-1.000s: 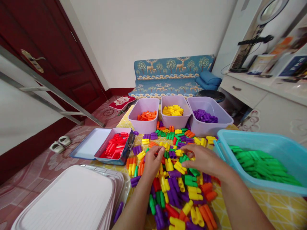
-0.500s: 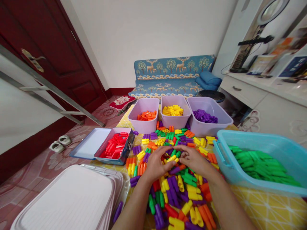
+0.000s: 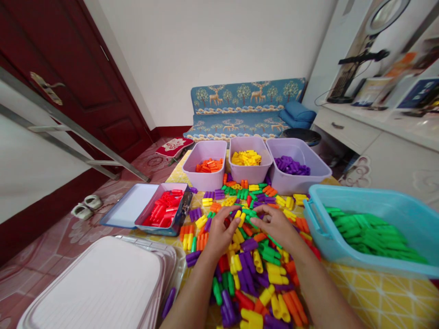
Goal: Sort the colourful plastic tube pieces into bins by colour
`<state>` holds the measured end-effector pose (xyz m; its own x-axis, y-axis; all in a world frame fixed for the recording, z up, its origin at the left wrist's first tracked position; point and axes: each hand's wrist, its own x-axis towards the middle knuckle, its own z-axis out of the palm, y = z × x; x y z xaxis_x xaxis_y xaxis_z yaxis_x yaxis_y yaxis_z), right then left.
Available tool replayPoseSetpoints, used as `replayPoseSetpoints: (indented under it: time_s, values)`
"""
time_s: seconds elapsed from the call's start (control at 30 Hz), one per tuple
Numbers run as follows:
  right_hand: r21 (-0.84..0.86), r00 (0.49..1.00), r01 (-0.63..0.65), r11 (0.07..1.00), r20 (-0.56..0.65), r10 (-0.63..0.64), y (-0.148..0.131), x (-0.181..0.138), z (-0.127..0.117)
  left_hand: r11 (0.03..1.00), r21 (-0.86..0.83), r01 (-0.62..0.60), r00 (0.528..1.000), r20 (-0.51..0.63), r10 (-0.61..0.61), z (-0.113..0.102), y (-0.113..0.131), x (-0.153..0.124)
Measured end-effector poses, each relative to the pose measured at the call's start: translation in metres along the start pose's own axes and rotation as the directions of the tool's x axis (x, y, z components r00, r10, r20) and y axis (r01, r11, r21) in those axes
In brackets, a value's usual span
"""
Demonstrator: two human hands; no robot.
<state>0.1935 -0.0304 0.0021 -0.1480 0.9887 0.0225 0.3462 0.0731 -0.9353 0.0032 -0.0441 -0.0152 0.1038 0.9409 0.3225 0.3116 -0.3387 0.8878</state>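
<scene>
My left hand (image 3: 221, 230) is closed over the middle of a loose pile, pinching a yellow double-tube plastic block (image 3: 240, 217) between thumb and fingers. Facing it, my right hand (image 3: 278, 228) has its thumb and fingertips closed around the end of a green plastic block (image 3: 249, 214). The two blocks are close together; whether they touch is hard to see. Below the hands lie many mixed blocks, among them purple ones (image 3: 247, 274), yellow ones (image 3: 277, 275) and orange ones (image 3: 295, 307).
Three lilac bins hold orange (image 3: 190, 171), yellow (image 3: 249, 172) and purple (image 3: 317, 172) blocks. A turquoise tub (image 3: 315, 228) with green blocks stands right. An open case (image 3: 185, 210) holds red blocks at left, behind stacked white lids (image 3: 92, 283). A patterned sofa (image 3: 236, 121) stands beyond.
My hands have moved slightly apart. The yellow block has shifted a little left and up with my left hand, and more green shows between the hands.
</scene>
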Motion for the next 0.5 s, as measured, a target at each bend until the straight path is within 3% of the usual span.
replayPoseSetpoints:
  time_s: [0.1, 0.2, 0.33, 0.5]
  values:
    - [0.117, 1.000, -0.002, 0.993, -0.007, 0.003, -0.003, 0.000, 0.001, 1.000, -0.009, -0.030, 0.999, -0.030, 0.029, 0.000, 0.000, 0.001]
    - [0.235, 0.997, -0.044, 0.971, 0.072, 0.028, -0.007, -0.002, 0.004, 0.999, -0.021, -0.047, 0.999, -0.008, 0.047, 0.000, 0.004, 0.001]
    - [0.265, 0.991, -0.056, 0.963, 0.133, 0.021, -0.010, -0.004, 0.009, 0.998, -0.033, -0.052, 0.997, 0.047, 0.054, 0.000, 0.008, 0.000]
    - [0.243, 0.999, -0.016, 0.970, -0.036, 0.026, -0.002, 0.002, 0.009, 0.999, 0.022, -0.038, 0.999, 0.020, 0.038, 0.000, 0.007, -0.002]
